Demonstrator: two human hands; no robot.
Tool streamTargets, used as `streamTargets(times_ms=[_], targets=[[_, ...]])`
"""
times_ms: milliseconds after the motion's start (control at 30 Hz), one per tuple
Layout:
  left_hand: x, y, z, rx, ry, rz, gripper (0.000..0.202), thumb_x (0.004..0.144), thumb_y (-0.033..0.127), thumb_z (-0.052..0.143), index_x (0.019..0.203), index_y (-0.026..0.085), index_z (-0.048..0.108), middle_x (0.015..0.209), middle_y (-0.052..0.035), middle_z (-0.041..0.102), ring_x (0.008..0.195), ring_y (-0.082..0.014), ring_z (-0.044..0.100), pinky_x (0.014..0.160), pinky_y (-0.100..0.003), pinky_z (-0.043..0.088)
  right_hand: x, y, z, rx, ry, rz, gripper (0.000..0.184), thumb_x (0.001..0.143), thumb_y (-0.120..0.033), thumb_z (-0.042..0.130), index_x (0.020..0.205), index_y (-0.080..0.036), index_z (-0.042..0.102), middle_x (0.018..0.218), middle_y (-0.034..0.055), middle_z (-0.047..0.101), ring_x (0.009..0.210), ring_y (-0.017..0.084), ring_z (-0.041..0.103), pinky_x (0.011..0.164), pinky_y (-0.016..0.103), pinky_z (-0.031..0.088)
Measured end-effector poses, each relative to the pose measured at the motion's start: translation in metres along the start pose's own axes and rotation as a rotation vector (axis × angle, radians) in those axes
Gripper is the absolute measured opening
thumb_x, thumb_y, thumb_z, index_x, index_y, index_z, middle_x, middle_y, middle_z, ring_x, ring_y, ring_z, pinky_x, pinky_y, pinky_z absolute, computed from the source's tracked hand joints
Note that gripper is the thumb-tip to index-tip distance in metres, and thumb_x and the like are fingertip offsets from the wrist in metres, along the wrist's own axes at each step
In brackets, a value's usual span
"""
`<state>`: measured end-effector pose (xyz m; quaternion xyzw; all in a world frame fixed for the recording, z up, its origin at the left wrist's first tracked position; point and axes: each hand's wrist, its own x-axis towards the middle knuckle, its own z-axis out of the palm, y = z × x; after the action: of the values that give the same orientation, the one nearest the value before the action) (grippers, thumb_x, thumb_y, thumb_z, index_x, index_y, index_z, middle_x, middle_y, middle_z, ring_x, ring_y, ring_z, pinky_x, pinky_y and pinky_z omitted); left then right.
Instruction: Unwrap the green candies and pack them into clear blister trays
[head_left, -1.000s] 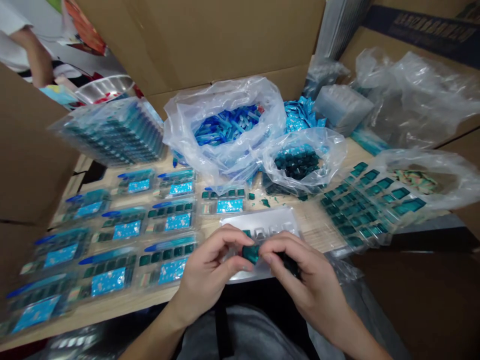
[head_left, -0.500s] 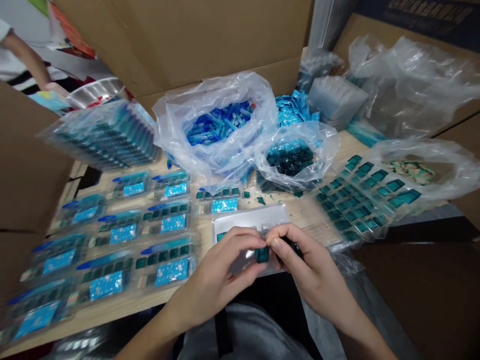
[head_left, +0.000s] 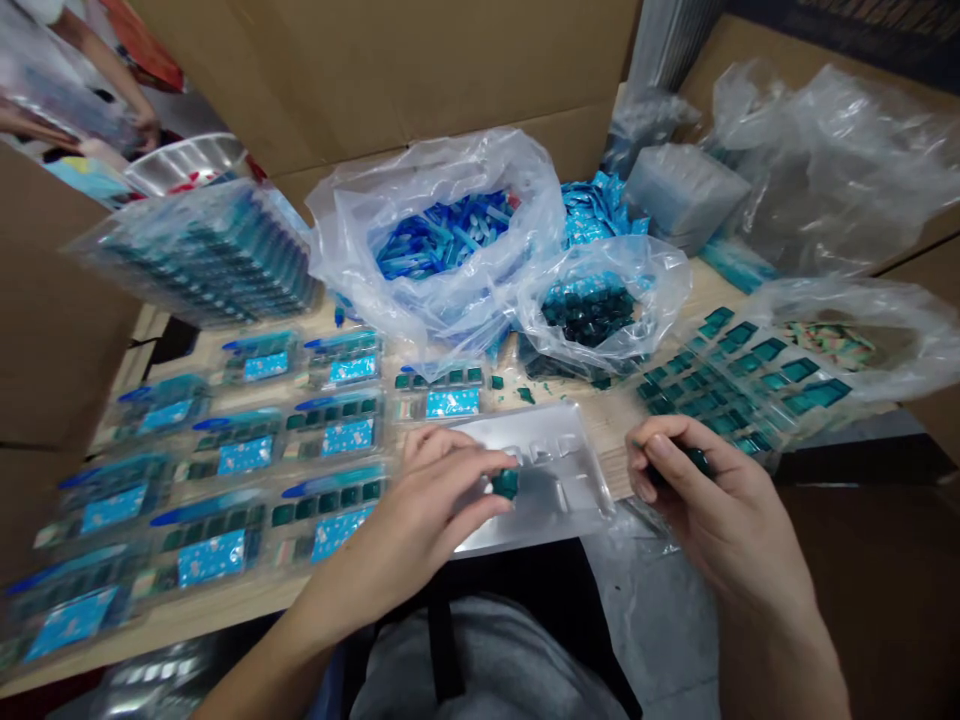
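My left hand point(head_left: 431, 505) pinches a small dark green square piece point(head_left: 505, 484) between thumb and fingers, over the left part of a clear plastic blister tray point(head_left: 551, 500). The tray has shallow moulded hollows and lies at the table's front edge. To the right of the tray, my right hand point(head_left: 697, 495) is curled closed around dark green pieces point(head_left: 694, 460), mostly hidden by the fingers. Just beyond it, filled clear trays hold rows of green pieces point(head_left: 761, 355).
Packed blister trays point(head_left: 345, 435) with blue pens and packets cover the left side. Behind are a stack of trays point(head_left: 210, 255), a bag of blue pens point(head_left: 435, 320), a bag of green pieces point(head_left: 600, 340) and cardboard point(head_left: 390, 70). A co-worker's arm point(head_left: 112, 70) shows upper left.
My right hand has moved right, away from my left hand, keeping the dark green pieces. My left hand has shifted slightly left and still pinches a green piece.
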<state>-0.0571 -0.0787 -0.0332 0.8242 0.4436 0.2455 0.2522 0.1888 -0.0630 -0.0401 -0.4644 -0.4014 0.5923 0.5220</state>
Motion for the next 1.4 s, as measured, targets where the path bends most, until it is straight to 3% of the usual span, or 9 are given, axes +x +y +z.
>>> streamTargets(times_ms=[100,300,533,700,800,900,1000,1200,1400], targets=[[0.013,0.003,0.004,0.088,-0.038,0.051,0.020,0.100,0.023,0.051,0.117,0.022,0.061,0.098,-0.0018,0.069,0.096,-0.0201,0.053,0.093,-0.037,0.031,0.000,0.006,0.002,-0.127,0.002,-0.028,0.018,0.084,-0.040,0.073,0.079,-0.023,0.071,0.063,-0.0036,0.059,0.053,0.007,0.050,0.049,0.017,0.039],[0.022,-0.009,0.002,0.119,-0.035,-0.032,0.027,0.103,0.027,0.042,0.124,0.026,0.060,0.102,-0.0019,0.068,0.094,-0.0206,0.053,0.086,-0.037,0.035,0.003,0.007,0.004,-0.313,0.041,-0.086,0.013,0.086,-0.033,0.067,0.080,-0.023,0.070,0.060,-0.0045,0.058,0.051,0.007,0.049,0.047,0.017,0.039],[0.024,-0.009,0.004,0.129,-0.054,0.002,0.021,0.103,0.027,0.042,0.109,0.023,0.062,0.103,-0.0021,0.069,0.097,-0.0206,0.056,0.088,-0.037,0.036,0.011,0.004,0.005,-0.366,0.049,-0.112,0.008,0.085,-0.031,0.068,0.089,-0.024,0.070,0.066,-0.0053,0.057,0.052,0.008,0.050,0.049,0.021,0.040],[0.023,-0.009,0.008,0.246,-0.011,0.068,0.021,0.103,0.027,0.045,0.109,0.022,0.064,0.102,-0.0030,0.071,0.094,-0.0207,0.058,0.086,-0.037,0.037,0.030,0.004,0.011,-0.380,0.027,-0.148,0.016,0.082,-0.030,0.070,0.097,-0.024,0.071,0.087,-0.0011,0.066,0.077,0.013,0.060,0.072,0.028,0.047],[0.022,-0.012,0.009,0.269,0.029,0.101,0.021,0.102,0.025,0.046,0.112,0.022,0.064,0.101,-0.0037,0.071,0.093,-0.0205,0.060,0.085,-0.038,0.040,0.045,0.002,0.018,-0.219,-0.106,-0.048,0.033,0.076,-0.024,0.075,0.108,-0.024,0.071,0.099,0.0005,0.066,0.084,0.015,0.060,0.074,0.029,0.047],[0.027,-0.013,0.008,0.173,0.103,0.097,0.025,0.101,0.024,0.047,0.124,0.021,0.059,0.107,-0.0060,0.068,0.098,-0.0206,0.061,0.085,-0.036,0.045,0.057,-0.001,0.028,0.084,-0.176,0.148,0.024,0.076,-0.022,0.072,0.100,-0.020,0.074,0.085,-0.0001,0.066,0.062,0.009,0.053,0.057,0.025,0.043],[0.039,-0.007,0.010,0.083,0.256,0.146,0.025,0.100,0.020,0.050,0.124,0.018,0.056,0.109,-0.0076,0.066,0.103,-0.0195,0.060,0.089,-0.035,0.048,0.061,-0.003,0.040,0.329,-0.109,0.238,0.014,0.074,-0.018,0.072,0.087,-0.017,0.076,0.073,-0.0019,0.063,0.053,0.006,0.046,0.048,0.021,0.036],[0.057,0.006,0.022,0.006,0.299,0.244,0.019,0.096,0.014,0.056,0.115,0.015,0.059,0.108,-0.0095,0.061,0.106,-0.0173,0.060,0.092,-0.031,0.053,0.059,-0.002,0.061,0.454,-0.054,0.281,0.011,0.077,-0.016,0.067,0.084,-0.019,0.075,0.074,-0.0014,0.064,0.066,0.009,0.057,0.060,0.020,0.048],[0.051,0.001,0.024,-0.423,0.370,0.018,0.025,0.090,0.009,0.059,0.110,0.023,0.060,0.095,-0.0006,0.065,0.085,-0.0116,0.066,0.076,-0.023,0.058,0.056,0.004,0.061,0.509,0.031,0.155,0.017,0.073,-0.011,0.064,0.078,-0.024,0.072,0.076,-0.0044,0.066,0.072,0.008,0.062,0.075,0.022,0.052]])
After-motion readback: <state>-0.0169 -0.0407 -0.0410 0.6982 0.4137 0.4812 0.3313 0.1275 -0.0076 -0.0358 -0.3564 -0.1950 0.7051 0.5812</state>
